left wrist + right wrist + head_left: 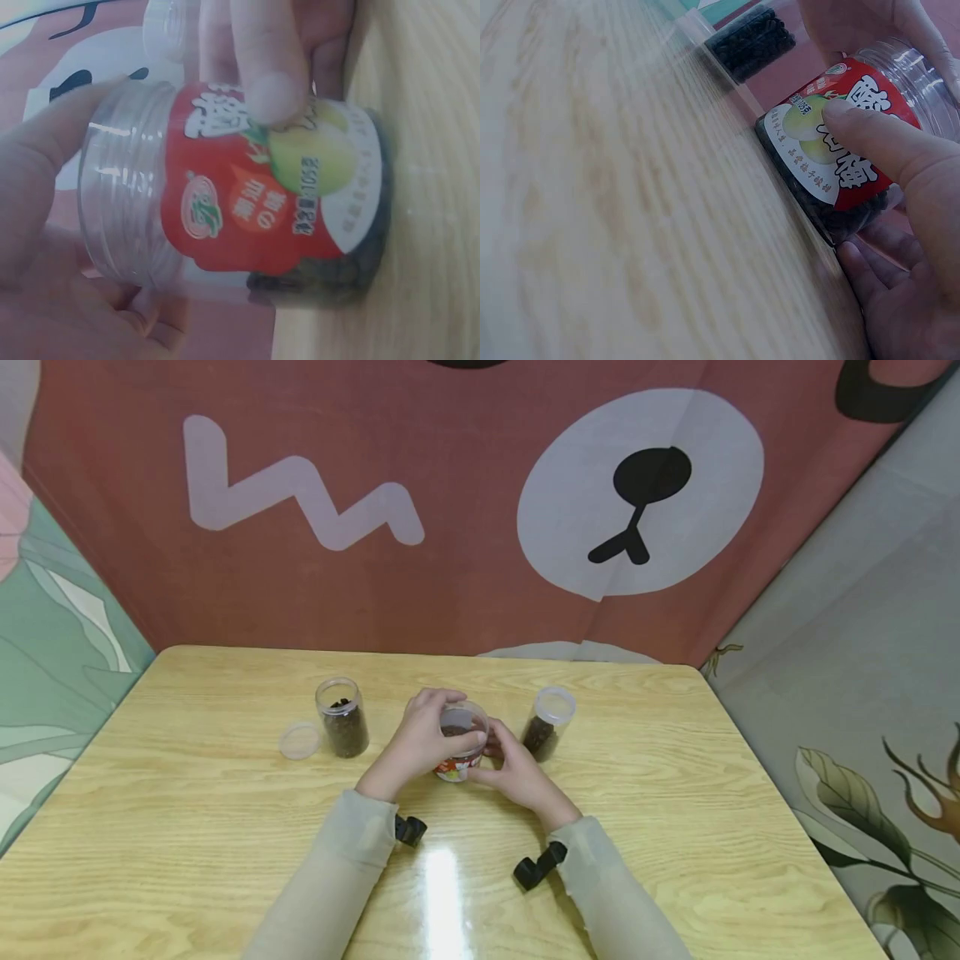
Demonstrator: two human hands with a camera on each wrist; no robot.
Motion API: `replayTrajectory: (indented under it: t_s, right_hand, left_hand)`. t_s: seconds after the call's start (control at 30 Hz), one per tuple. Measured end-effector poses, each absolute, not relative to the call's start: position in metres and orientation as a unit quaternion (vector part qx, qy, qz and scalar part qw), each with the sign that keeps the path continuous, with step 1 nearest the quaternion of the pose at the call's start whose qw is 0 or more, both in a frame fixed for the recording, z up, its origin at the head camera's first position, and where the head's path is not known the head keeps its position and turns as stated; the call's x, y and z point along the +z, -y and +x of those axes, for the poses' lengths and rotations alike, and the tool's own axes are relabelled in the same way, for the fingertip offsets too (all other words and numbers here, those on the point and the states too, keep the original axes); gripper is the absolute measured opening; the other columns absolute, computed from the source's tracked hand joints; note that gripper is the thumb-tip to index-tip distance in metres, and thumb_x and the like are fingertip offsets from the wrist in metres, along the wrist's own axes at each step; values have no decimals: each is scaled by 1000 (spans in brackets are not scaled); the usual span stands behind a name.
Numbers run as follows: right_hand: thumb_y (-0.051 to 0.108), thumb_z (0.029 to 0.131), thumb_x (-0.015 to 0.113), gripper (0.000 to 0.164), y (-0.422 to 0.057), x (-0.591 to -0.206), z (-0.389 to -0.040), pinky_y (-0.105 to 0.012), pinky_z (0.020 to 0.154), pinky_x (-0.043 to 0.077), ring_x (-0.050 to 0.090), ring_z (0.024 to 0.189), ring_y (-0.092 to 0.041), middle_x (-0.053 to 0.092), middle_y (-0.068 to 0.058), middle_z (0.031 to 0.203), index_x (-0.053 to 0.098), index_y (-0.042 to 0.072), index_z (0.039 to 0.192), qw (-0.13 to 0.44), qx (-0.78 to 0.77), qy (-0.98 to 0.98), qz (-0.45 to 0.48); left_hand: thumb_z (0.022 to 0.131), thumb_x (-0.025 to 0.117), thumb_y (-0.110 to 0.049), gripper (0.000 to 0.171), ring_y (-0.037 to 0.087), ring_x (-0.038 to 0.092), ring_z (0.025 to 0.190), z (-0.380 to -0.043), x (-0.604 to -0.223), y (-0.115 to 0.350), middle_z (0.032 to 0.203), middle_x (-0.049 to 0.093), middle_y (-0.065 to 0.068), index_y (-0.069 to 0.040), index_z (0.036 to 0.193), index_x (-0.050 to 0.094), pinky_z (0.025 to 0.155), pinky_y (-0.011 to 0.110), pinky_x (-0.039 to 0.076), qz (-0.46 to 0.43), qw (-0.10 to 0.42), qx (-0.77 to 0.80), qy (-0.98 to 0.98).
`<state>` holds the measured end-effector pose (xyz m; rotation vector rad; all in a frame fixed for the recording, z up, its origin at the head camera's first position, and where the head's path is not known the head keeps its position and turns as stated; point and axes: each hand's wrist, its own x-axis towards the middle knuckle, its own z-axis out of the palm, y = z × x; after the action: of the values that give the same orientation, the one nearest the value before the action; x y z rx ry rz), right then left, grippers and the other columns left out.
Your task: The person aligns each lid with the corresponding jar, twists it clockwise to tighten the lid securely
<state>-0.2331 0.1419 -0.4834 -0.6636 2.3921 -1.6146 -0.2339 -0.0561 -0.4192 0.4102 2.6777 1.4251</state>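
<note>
A clear plastic jar (454,767) with a red label and dark pieces inside stands upright on the table between both hands. Its threaded neck, bare of a lid, shows in the left wrist view, above the label (247,195). My left hand (426,739) grips the jar around its rim from above, thumb on the near side. Lower down, my right hand (522,774) holds the body from the right. In the right wrist view, the thumb of my right hand (930,195) presses the label, with other fingers curled round near the jar's base.
An uncovered jar of dark pieces (347,727) stands on the left, a translucent lid (299,741) lying flat beside it. To the right is another jar (542,733) with a pale top. The wooden table (187,827) meets a printed cloth (450,585) behind.
</note>
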Motion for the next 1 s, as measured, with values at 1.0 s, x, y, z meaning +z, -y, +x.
replayTrajectory:
  t_s: [1.0]
  right_hand:
    - [10, 86, 83, 78, -140, -482, -234, -46, 109, 44, 55, 127, -29, 56, -14, 141, 41, 9, 151, 88, -541, -809, -211]
  left_hand:
    - [76, 91, -36, 98, 34, 49, 127, -242, -422, 75, 147, 44, 18, -5, 152, 39, 102, 53, 47, 205, 86, 440, -870]
